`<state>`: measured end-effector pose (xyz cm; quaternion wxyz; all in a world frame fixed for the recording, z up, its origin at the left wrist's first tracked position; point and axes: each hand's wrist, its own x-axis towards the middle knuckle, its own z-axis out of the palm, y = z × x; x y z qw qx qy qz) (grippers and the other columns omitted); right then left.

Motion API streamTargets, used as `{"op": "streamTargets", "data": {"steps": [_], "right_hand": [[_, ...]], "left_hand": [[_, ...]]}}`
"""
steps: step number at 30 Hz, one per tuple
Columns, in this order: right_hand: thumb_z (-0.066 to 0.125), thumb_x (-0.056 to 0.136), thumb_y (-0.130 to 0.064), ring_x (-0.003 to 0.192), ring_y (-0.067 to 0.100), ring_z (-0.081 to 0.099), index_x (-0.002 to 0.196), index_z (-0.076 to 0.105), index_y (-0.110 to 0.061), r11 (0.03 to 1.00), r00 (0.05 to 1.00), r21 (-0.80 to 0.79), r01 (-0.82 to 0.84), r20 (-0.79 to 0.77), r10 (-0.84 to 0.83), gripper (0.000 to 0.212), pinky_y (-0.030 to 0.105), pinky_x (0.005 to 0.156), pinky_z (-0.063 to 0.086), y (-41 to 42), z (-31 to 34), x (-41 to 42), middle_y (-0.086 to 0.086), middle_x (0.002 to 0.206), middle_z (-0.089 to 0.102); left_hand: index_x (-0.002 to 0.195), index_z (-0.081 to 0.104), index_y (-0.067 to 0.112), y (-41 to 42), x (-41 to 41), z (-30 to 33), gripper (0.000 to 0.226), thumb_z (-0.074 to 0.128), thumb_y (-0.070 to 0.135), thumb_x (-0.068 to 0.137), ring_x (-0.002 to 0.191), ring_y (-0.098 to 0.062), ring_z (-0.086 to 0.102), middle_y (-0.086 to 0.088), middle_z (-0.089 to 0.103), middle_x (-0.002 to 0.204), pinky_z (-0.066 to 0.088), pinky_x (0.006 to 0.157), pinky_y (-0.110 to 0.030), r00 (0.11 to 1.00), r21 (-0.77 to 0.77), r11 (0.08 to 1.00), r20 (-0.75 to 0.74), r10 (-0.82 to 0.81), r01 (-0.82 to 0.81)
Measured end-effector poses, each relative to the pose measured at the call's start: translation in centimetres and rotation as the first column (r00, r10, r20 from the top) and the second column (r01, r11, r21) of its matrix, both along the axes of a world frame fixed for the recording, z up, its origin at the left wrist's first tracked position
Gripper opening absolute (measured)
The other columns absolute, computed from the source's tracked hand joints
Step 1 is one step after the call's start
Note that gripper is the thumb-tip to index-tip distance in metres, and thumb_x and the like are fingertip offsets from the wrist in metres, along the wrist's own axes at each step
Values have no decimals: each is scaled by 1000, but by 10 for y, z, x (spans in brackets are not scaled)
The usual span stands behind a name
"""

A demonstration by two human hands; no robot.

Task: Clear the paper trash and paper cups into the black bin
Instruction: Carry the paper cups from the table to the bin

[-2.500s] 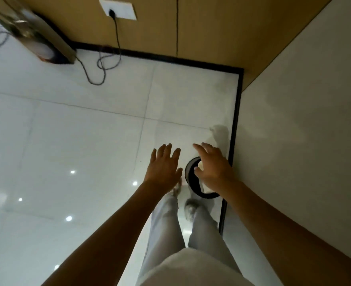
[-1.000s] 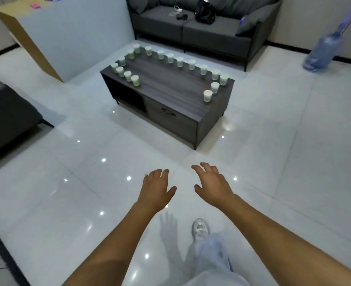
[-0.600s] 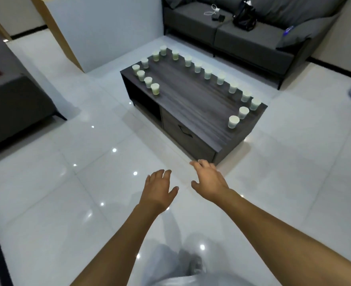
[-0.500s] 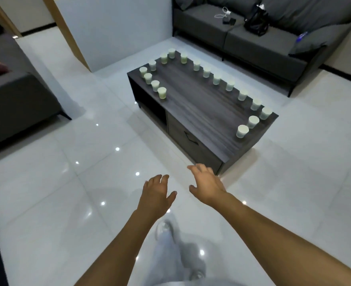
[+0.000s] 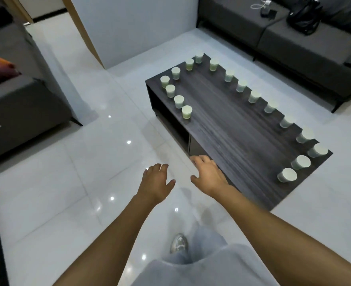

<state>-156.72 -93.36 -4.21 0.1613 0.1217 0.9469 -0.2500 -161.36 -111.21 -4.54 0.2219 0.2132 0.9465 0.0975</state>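
Observation:
Several pale green paper cups stand along the far, left and right edges of a dark wood coffee table (image 5: 232, 129). The nearest cup (image 5: 287, 175) sits at the table's right corner, and another cup (image 5: 186, 112) stands near the left front edge. My left hand (image 5: 155, 182) hovers over the floor with relaxed fingers, holding nothing. My right hand (image 5: 208, 172) is stretched out over the table's near edge, fingers spread and empty. The black bin is out of view.
A dark grey sofa (image 5: 294, 42) with a black bag (image 5: 303, 16) stands behind the table. Another grey seat (image 5: 15, 96) with cushions is at the left. A white partition (image 5: 133, 27) rises at the back. Glossy white tiles (image 5: 67, 193) surround the table.
I have turned away from the bin by the wall and walked to the coffee table, which now fills more of the view. Both hands stay empty, and my right hand reaches the table edge.

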Motion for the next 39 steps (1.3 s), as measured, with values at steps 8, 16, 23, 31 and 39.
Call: {"op": "streamTargets", "data": {"steps": [8, 16, 23, 31, 39], "right_hand": [[55, 91, -26, 130, 27, 34, 147, 26, -22, 998, 994, -20, 57, 98, -54, 63, 40, 101, 39, 71, -26, -155, 5, 146, 32], [57, 86, -21, 124, 28, 41, 140, 35, -20, 994, 993, -58, 93, 81, -88, 58, 42, 101, 41, 135, -41, -314, 5, 138, 40], [58, 87, -24, 123, 29, 39, 139, 36, -19, 985, 973, -68, 157, 185, -142, 56, 43, 98, 42, 161, -62, -393, 7, 137, 39], [58, 88, -23, 125, 29, 39, 143, 33, -22, 899, 865, -51, 436, 300, -402, 60, 40, 101, 40, 161, -98, -465, 6, 139, 37], [57, 87, -21, 124, 31, 38, 140, 34, -22, 776, 738, -65, 627, 368, -566, 58, 41, 101, 40, 140, -157, -512, 7, 138, 38]], "left_hand": [[144, 33, 12, 64, -161, -18, 59, 46, 43, 95, 130, -27, 38, -9, 41, 143, 27, 110, -36, 999, -50, 997, 16, -50, 51], [142, 36, 14, 137, -318, -23, 56, 47, 43, 95, 132, -27, 38, -8, 42, 144, 26, 113, -40, 995, -98, 990, 35, -97, 100], [142, 37, 14, 171, -427, -40, 56, 49, 41, 94, 130, -28, 39, -9, 44, 142, 27, 112, -39, 981, -123, 976, 95, -167, 178], [139, 37, 14, 191, -547, -80, 56, 52, 41, 93, 129, -28, 40, -9, 43, 142, 30, 111, -38, 907, -171, 895, 179, -382, 411], [143, 33, 15, 217, -626, -141, 65, 63, 33, 89, 131, -29, 37, -9, 39, 145, 31, 111, -38, 779, -125, 774, 204, -593, 621]]}}
